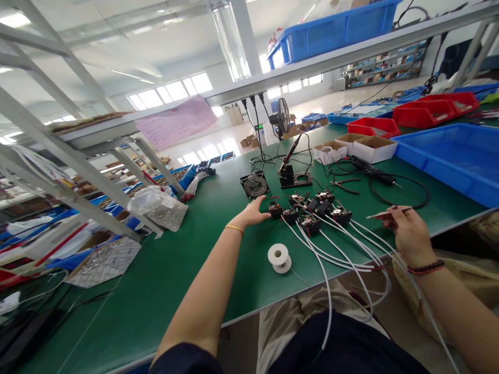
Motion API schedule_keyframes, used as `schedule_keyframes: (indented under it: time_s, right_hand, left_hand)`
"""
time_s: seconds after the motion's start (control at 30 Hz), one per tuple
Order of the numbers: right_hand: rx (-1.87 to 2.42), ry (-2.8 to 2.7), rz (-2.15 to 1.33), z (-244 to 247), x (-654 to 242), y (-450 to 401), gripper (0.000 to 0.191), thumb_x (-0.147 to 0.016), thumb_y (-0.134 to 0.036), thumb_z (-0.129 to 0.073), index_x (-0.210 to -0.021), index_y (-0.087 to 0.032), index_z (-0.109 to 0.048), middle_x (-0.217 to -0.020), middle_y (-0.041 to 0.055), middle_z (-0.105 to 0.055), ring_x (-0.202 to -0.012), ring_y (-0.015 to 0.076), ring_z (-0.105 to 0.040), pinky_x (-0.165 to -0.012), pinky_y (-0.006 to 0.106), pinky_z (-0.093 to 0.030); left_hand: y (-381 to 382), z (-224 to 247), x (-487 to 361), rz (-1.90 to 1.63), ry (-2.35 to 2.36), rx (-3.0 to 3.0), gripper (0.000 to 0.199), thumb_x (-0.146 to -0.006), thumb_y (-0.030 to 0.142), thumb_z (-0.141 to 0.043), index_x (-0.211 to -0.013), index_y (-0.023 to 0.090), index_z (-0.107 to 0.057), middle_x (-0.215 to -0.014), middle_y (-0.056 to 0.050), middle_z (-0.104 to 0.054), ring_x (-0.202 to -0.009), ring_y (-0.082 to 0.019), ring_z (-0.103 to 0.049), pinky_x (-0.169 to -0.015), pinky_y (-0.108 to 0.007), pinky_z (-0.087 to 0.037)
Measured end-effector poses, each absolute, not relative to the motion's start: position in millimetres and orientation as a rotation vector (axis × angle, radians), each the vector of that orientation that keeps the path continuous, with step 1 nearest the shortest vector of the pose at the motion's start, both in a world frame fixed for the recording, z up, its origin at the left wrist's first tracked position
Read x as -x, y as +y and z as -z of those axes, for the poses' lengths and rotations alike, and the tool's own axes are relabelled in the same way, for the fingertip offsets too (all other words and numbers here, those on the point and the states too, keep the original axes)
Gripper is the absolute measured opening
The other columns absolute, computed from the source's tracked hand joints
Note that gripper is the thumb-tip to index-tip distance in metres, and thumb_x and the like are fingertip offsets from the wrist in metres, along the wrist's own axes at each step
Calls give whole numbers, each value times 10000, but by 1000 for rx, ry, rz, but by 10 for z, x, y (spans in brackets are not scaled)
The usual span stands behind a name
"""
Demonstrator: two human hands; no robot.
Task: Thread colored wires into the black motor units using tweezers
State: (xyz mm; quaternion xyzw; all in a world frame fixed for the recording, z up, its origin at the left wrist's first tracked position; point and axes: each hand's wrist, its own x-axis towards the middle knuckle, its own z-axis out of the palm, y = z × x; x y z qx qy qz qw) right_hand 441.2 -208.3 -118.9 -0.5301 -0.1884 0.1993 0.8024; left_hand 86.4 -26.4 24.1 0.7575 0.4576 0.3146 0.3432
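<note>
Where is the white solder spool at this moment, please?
In the head view, the white solder spool stands on the green table near its front edge, between the two forearms, just below the black switch parts.

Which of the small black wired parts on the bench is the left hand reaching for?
The leftmost one, at the group's left edge; the left hand has its fingertips right beside it, while the others lie farther right.

On the green bench we count seven small black wired parts (pixel 312 210), one white solder spool (pixel 279 257), one little square fan (pixel 254 184), one soldering iron stand (pixel 292 179), two open cardboard boxes (pixel 353 147), three red bins (pixel 421 114) and two hands.
</note>
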Motion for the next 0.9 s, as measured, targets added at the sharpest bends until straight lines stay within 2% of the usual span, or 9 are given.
schedule_keyframes:
  time_s: [0.1,0.23,0.43,0.5,0.6,0.67,0.73,0.83,0.9]
  right_hand:
    - [1131,-409,-424,1196,-4405,-2088,535,-674,-603,-959,-775,-193,-630,-658,-17,-703,-478,107,-580,-434,215,-479]
    - [1129,-412,-427,1193,-4386,-2093,545,-646,-604,-965,-777,-204,-619,-662,-20,-703,-483,117,-589,-437,226,-486]
    - [1097,-350,-409,1029,-4421,-2121,423,-715,-505,-930,-721,-229,-609,-618,-12,-675,-481,146,-591,-419,236,-453]
    - [1077,-354,-404,837,-4350,-2217,390,-711,-472,-935,-711,-238,-624,-625,4,-691,-509,160,-615,-437,241,-471]
    - [1013,-529,-394,418,-4014,-2506,395,-671,-496,-981,-754,-240,-692,-688,39,-744,-582,193,-688,-510,271,-551]
    - [964,-734,-386,149,-3665,-2747,381,-763,-558,-952,-843,-262,-726,-754,49,-774,-648,228,-733,-569,314,-605]
    - [973,-952,-422,-17,-3310,-2956,274,-930,-552,-836,-926,-296,-737,-837,52,-803,-715,245,-769,-594,327,-628]
    - [963,-1261,-501,-35,-2949,-3138,56,-1053,-386,-720,-1071,-335,-735,-975,38,-824,-800,241,-800,-642,331,-655]
    - [939,-1370,-543,37,-2852,-3184,66,-1068,-318,-691,-1129,-336,-708,-1018,35,-826,-819,240,-805,-655,327,-658]
  left_hand:
    - [-205,-186,-978,-780,1138,-2002,410,-1055,461,-682,-1311,141,-682,-1308,-102,-696,-1099,-250,-722,-971,-455,-632]
    - [-241,-89,-1022,-741,1136,-2028,400,-1056,457,-682,-1301,141,-686,-1293,-87,-698,-1074,-252,-723,-946,-432,-639]
    - [-350,-200,-680,-643,1229,-2093,347,-1014,442,-714,-1218,163,-681,-1057,-69,-719,-880,-209,-682,-858,-408,-603]
    - [-593,-308,-529,-670,1210,-2116,415,-1022,469,-638,-1320,180,-650,-1038,-67,-714,-843,-217,-651,-850,-401,-574]
    - [-1187,-408,-435,-736,1117,-2127,496,-1049,523,-474,-1423,238,-630,-1123,-61,-706,-851,-220,-630,-829,-367,-546]
    - [-1627,-390,-470,-802,1012,-2128,458,-1030,517,-523,-1355,248,-700,-1097,-55,-686,-830,-207,-613,-804,-341,-522]
    - [-2004,-308,-538,-872,939,-2100,402,-1024,491,-585,-1323,271,-740,-990,-33,-637,-748,-178,-569,-743,-316,-488]
    - [-2359,-140,-618,-975,910,-2035,360,-1039,443,-609,-1347,310,-743,-967,-26,-607,-737,-170,-553,-741,-309,-467]
    - [-2465,-56,-633,-1029,910,-2004,349,-1042,421,-608,-1345,312,-744,-979,-32,-611,-771,-181,-565,-761,-311,-467]
